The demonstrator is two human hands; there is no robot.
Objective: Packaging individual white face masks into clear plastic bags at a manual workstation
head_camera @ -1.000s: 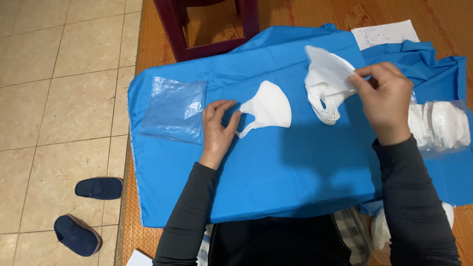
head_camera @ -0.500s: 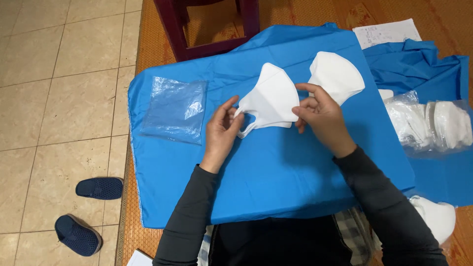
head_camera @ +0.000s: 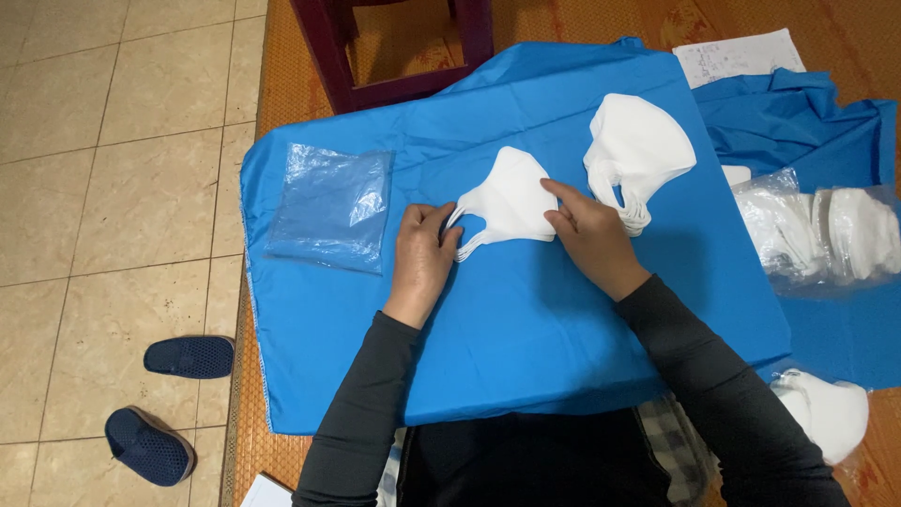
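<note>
blue cloth (head_camera: 526, 338) is covering a mat (head_camera: 282, 84) beside floor tiles (head_camera: 113, 141). a clear bag (head_camera: 817, 235) is holding white masks. your left hand (head_camera: 422, 258) and right hand (head_camera: 587, 235) are pressing flat, fingers extended, on a white mask (head_camera: 511, 202) mid-cloth.

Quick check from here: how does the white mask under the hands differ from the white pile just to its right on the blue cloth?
The white mask is a single flat piece; the white stack is several masks piled up, so thicker. The left hand and right hand both press the white mask; nothing touches the white stack. The white stack lies further from the person. Both are white, same folded shape, with ear loops, on the blue cloth.
</note>
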